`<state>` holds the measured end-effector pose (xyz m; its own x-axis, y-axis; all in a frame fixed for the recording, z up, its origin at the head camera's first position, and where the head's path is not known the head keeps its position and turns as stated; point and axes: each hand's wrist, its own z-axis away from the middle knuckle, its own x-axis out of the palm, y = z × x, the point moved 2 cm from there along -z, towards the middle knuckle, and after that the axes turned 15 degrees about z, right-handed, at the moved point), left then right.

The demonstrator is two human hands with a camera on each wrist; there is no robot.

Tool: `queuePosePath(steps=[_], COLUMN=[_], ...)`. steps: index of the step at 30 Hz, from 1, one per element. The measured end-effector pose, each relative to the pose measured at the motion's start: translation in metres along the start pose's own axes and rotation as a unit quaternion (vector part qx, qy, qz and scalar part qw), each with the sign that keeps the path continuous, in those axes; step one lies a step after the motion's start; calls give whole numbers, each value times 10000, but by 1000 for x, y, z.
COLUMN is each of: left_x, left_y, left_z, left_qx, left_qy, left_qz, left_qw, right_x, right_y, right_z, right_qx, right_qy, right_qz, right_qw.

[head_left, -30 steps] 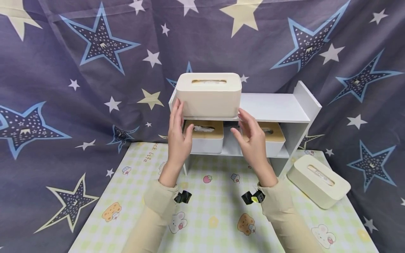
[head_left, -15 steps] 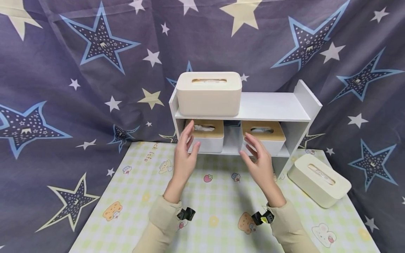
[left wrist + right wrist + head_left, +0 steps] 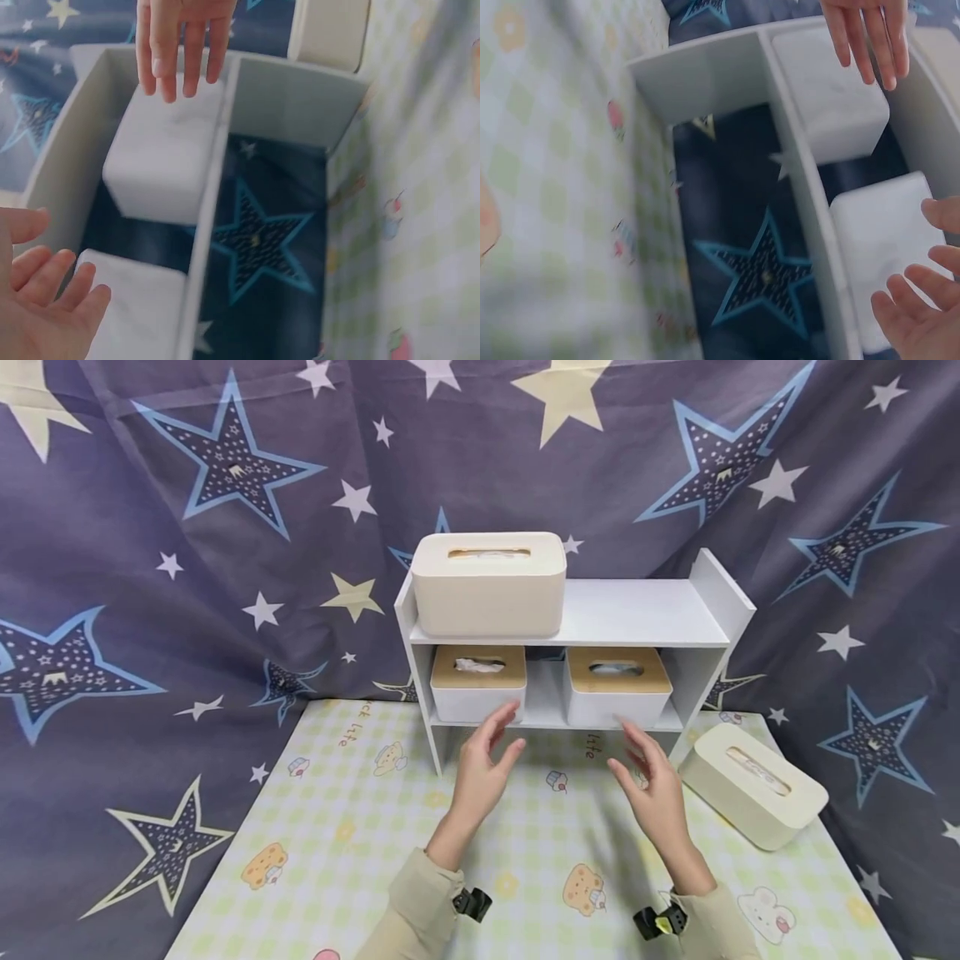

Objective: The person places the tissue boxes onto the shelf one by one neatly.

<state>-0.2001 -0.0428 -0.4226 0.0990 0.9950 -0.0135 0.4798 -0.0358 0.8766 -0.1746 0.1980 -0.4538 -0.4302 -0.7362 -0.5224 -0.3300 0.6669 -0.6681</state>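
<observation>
My left hand (image 3: pixel 482 770) is held out with fingers extended, before the left white tissue box with a wooden lid (image 3: pixel 480 670). Nothing is in it. Likewise empty, my right hand (image 3: pixel 658 787) hovers with relaxed fingers below and in front of the right wooden-lidded tissue box (image 3: pixel 617 671). Both of these boxes sit on the lower level of a white shelf (image 3: pixel 645 614). On its top level, at the left end, stands a cream tissue box (image 3: pixel 487 606). The left wrist view shows the fronts of the lower boxes, with the left hand (image 3: pixel 49 300) nearby.
A second cream tissue box (image 3: pixel 753 785) lies at an angle on the table, right of the shelf. Green checked cloth (image 3: pixel 300 877) with cartoon prints covers the table. Behind everything hangs a dark star-patterned curtain (image 3: pixel 300 585).
Both hands have come away from the cream tissue box on the top level, moving down and back toward the person and to the right. The box stays on the shelf.
</observation>
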Motion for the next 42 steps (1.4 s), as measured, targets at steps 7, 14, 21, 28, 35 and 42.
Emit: queuePosePath(steps=[7, 14, 21, 28, 35, 42], left_x=[23, 37, 44, 50, 51, 50], left_y=[-23, -39, -47, -57, -66, -72], left_z=[13, 23, 31, 39, 46, 52], left_qx=[-390, -845, -1026, -1201, -1290, -1284], left_qy=[-275, -481, -604, -723, -733, -813], left_qz=[78, 302, 372, 428, 372, 444], left_qw=[9988, 9948, 9922, 9892, 9882, 9874], right_x=[-19, -46, -75, -98, -114, -120], right_y=[32, 66, 95, 125, 159, 189], right_z=[17, 30, 42, 51, 54, 56], right_qx=[573, 1177, 1928, 2370, 3009, 3539], right_qy=[211, 643, 1067, 1433, 1350, 857], right_qz=[149, 569, 1242, 1679, 1827, 1668], right_qw=[9980, 9893, 9675, 9461, 9262, 9163])
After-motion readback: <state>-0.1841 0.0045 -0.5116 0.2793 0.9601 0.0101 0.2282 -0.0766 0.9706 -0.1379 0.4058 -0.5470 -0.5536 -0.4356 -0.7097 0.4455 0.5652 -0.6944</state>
